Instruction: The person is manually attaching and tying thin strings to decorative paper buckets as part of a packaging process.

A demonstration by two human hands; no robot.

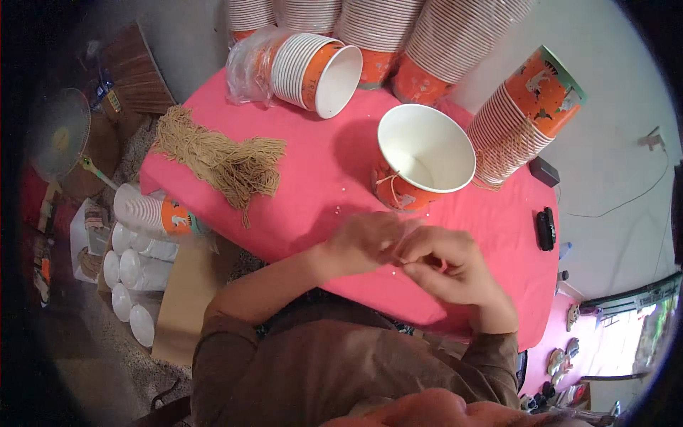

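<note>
My two hands meet over the near part of the pink-covered table [348, 167]. My right hand [452, 267] is closed in a pinch; what its fingers hold, if anything, is too small to make out. Beside it, my left hand [363, 242] is smeared by motion, with its fingers partly hidden. Just beyond them a large white paper bucket [427, 146] with an orange printed outside stands with its mouth up. A thin tan string [388, 178] shows on its near left side. Farther left lies a bundle of tan strings [220, 153].
Stacked paper buckets [519, 114] stand upside down at the right, strings draped over them. Another stack [313, 75] lies in plastic, with tall stacks [377, 35] behind. A black object [546, 229] lies near the right edge. A cardboard box [196, 285] holds wrapped stacks.
</note>
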